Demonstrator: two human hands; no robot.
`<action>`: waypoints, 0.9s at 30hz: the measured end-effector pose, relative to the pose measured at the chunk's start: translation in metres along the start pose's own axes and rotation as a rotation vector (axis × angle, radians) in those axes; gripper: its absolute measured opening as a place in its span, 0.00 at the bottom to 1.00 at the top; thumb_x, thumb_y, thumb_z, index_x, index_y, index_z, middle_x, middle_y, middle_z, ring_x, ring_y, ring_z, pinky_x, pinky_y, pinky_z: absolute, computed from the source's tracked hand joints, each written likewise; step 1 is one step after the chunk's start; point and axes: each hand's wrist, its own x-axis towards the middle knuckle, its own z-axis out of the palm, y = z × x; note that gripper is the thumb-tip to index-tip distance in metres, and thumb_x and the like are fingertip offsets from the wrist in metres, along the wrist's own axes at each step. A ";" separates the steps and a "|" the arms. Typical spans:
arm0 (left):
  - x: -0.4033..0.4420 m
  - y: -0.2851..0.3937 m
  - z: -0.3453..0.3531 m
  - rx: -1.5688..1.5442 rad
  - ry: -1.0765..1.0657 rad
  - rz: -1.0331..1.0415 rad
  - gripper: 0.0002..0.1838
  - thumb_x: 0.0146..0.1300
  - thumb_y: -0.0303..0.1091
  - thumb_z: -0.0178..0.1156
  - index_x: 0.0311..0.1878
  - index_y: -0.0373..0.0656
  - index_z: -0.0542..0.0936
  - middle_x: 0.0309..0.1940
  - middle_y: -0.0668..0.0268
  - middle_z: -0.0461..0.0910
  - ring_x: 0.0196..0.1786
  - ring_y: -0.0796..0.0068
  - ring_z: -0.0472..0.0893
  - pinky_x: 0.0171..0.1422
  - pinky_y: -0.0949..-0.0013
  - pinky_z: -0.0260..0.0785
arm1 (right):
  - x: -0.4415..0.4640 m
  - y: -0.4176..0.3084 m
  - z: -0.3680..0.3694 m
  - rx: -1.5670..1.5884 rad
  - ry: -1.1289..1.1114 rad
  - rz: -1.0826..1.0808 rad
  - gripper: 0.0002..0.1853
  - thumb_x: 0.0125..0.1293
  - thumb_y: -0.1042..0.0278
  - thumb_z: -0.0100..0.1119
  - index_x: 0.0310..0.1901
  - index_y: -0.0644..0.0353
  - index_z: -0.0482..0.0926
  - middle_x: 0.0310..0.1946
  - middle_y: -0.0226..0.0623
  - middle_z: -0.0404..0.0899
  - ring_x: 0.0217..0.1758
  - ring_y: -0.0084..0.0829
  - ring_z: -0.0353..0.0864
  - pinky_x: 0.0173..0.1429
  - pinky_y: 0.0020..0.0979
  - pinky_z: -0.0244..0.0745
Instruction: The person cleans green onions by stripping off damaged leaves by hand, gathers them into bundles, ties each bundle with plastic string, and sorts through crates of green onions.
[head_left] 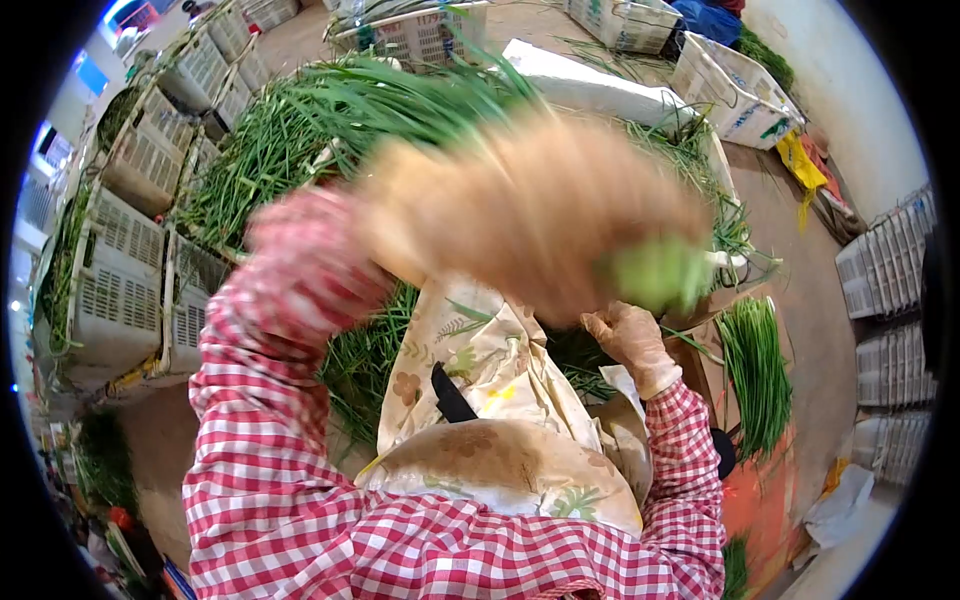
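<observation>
My left hand [530, 210] sweeps across the middle of the view, badly smeared by motion, so its fingers cannot be made out. A blurred pale-green patch [660, 272] shows at its right end; whether the hand holds it, I cannot tell. Below that patch, my right hand [635, 345] in a thin clear glove has its fingers curled together, and what they hold, if anything, is hidden. Behind the left hand lies a big heap of long green chives [330, 115], partly covered by the blur. A neat bunch of chives [755, 370] rests to the right of my right hand.
White plastic crates [120, 270] stand stacked on the left, some with greens in them. Another white crate [735, 95] is at the back right, beside a yellow bag [800, 160]. Grey stacked crates [890, 270] line the right wall. A stained floral apron [490, 460] covers my lap.
</observation>
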 end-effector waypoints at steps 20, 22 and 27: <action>-0.115 -0.028 0.241 0.119 -0.435 -0.066 0.07 0.48 0.38 0.61 0.24 0.46 0.78 0.22 0.65 0.78 0.29 0.60 0.80 0.36 0.61 0.71 | -0.021 0.046 0.061 0.115 -0.135 0.090 0.22 0.63 0.52 0.58 0.54 0.56 0.79 0.48 0.45 0.81 0.53 0.43 0.80 0.57 0.36 0.74; -0.119 -0.031 0.248 0.209 -0.474 -0.074 0.07 0.50 0.38 0.60 0.24 0.45 0.78 0.22 0.65 0.78 0.29 0.60 0.80 0.36 0.61 0.71 | -0.025 0.049 0.063 0.098 -0.130 0.092 0.22 0.63 0.52 0.58 0.55 0.56 0.78 0.48 0.46 0.81 0.53 0.43 0.80 0.57 0.37 0.73; -0.125 -0.032 0.253 0.141 -0.460 -0.116 0.06 0.50 0.35 0.60 0.26 0.43 0.79 0.23 0.64 0.79 0.29 0.60 0.80 0.36 0.62 0.70 | -0.026 0.047 0.061 0.224 -0.028 0.022 0.19 0.63 0.57 0.59 0.51 0.59 0.80 0.45 0.47 0.82 0.50 0.43 0.82 0.54 0.35 0.76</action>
